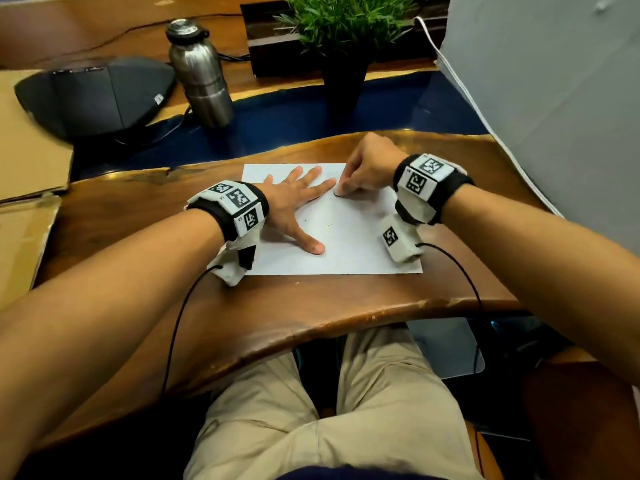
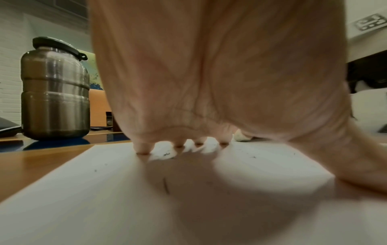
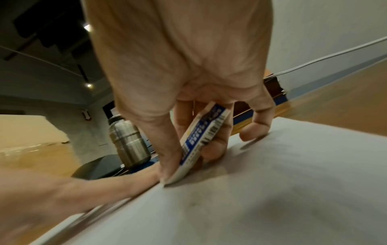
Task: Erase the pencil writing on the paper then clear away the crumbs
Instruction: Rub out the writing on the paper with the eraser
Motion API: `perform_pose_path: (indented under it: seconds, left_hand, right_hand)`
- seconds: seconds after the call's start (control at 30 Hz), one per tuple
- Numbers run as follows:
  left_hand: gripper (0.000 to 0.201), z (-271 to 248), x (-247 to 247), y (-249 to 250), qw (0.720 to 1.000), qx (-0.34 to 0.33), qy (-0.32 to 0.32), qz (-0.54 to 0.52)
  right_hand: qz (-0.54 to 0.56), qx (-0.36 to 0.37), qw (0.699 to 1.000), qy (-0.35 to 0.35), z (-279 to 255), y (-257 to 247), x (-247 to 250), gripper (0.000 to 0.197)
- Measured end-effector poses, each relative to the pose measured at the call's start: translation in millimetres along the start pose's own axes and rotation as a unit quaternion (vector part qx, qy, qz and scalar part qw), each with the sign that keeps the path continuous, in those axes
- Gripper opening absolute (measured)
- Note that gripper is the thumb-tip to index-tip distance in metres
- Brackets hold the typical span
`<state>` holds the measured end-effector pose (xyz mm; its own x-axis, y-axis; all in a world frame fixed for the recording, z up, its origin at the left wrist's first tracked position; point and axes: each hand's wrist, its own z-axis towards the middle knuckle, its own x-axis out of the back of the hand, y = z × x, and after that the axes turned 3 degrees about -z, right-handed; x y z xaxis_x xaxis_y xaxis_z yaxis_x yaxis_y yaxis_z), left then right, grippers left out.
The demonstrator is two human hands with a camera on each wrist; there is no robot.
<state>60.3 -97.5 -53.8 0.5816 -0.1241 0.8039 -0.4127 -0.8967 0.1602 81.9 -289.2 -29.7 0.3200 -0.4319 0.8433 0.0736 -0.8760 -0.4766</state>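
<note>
A white paper (image 1: pixel 349 237) lies flat on the wooden table (image 1: pixel 138 216), close to the near edge and a little right of the table's middle, its long sides running along that edge. The left hand (image 1: pixel 294 199) lies palm down on the paper's left half, fingers (image 1: pixel 320 188) straight and spread, thumb pointing toward the near edge; in the left wrist view the fingertips (image 2: pixel 143 148) press the sheet. The right hand (image 1: pixel 367 168) sits at the paper's far side, its fingers (image 3: pixel 167 149) curled round an eraser (image 3: pixel 196 144) in a white and blue sleeve, pinching it between thumb and forefinger. The eraser stands tilted, its bare lower corner touching the paper just beside the tip of the left forefinger. Small dark crumbs (image 2: pixel 167 155) lie scattered on the sheet near the left fingertips, and a short pencil stroke (image 2: pixel 166 185) shows under the left palm. Toward the far left corner of the table stand a steel bottle (image 1: pixel 201 74) and a dark grey device (image 1: pixel 97 95); a potted plant (image 1: pixel 343 39) stands at the far edge, behind the paper.
</note>
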Motion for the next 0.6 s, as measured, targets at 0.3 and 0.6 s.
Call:
perform_pose_path:
  seconds: [0.3,0.6]
  left_hand:
    - [0.132,-0.7,-3.5,-1.4,1.000,0.003,-0.003,0.005]
    - [0.144,2.1,-5.0,-4.7,1.000,0.006,0.000,-0.007]
  right_hand:
    - [-0.021,0.031,0.998,-0.053,-19.3,-0.2,-13.1,0.017]
    - [-0.050,0.065,0.993,-0.085,-26.2,-0.3,-22.0,0.019]
